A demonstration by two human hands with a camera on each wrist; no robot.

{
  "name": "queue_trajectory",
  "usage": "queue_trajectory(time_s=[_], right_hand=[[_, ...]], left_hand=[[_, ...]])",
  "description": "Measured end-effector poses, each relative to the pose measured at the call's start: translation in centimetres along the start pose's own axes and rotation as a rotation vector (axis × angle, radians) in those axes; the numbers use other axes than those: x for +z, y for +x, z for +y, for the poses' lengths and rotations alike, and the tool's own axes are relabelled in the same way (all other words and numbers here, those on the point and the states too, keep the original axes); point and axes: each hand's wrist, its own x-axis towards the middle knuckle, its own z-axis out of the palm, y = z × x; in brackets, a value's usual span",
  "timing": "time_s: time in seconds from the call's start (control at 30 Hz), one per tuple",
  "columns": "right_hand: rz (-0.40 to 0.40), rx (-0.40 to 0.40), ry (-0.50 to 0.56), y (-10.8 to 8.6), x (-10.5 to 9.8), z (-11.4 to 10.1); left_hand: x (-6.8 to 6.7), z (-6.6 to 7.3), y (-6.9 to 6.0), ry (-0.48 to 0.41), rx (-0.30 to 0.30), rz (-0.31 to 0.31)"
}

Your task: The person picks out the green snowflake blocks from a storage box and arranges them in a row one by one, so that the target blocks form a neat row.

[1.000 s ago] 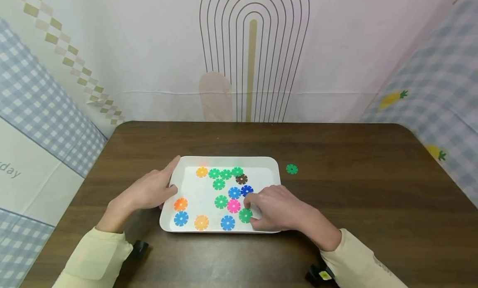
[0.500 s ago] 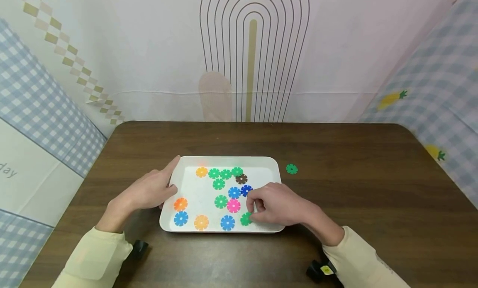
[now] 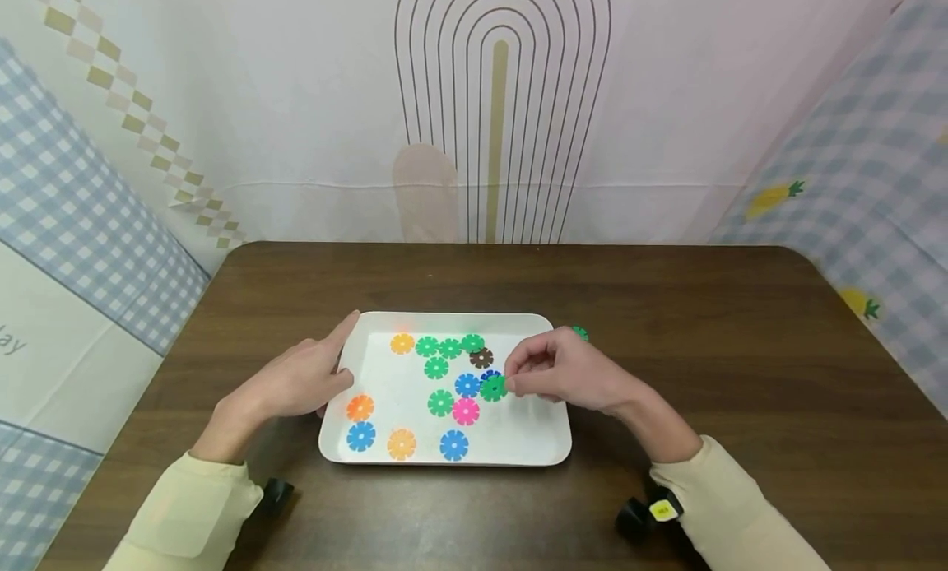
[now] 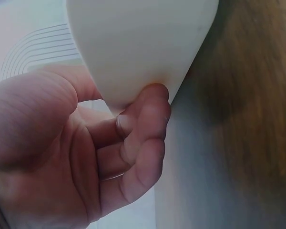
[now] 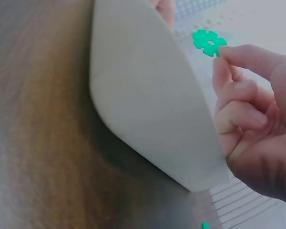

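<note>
Now I have the right hand [image 3: 569, 372] pinching a green disc [image 3: 493, 388], freshly lifted and free to move, the left hand [image 3: 299, 378] gripping the tray [image 3: 518, 439]

From the head camera, the pinched green disc [image 3: 494, 388] in the right hand [image 3: 566, 369] hides most of a dark blue disc [image 3: 490, 374] from us. That hand also covers part of the white tray's [image 3: 392, 382] right rim and most of another green disc [image 3: 581, 332] on the surface [image 3: 666, 308]. We cannot read the tiny yellow label [image 3: 663, 510]. The bottom edge cuts off both sleeves [image 3: 185, 509]. In the left wrist view, the tray runs past the top edge; in the right wrist view, the wood blurs and we glimpse only a scrap of the left hand [image 5: 166, 10].
</note>
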Motion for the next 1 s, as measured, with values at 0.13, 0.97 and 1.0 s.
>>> queue_trajectory(time_s=[0.13,0.97,1.0], right_hand=[[0.048,0.125,0.192,-0.1,-1.2,0.2],[0.213,0.214,0.575,-2.2,-6.1,4.2],[0.216,0.216,0.58,-2.4,-6.3,4.3]], left_hand=[[0.0,0.0,0.1,-0.005,-0.002,-0.004],[-0.2,0.1,0.1,-0.019,0.0,-0.006],[-0.2,0.1,0.1,-0.02,0.002,-0.007]])
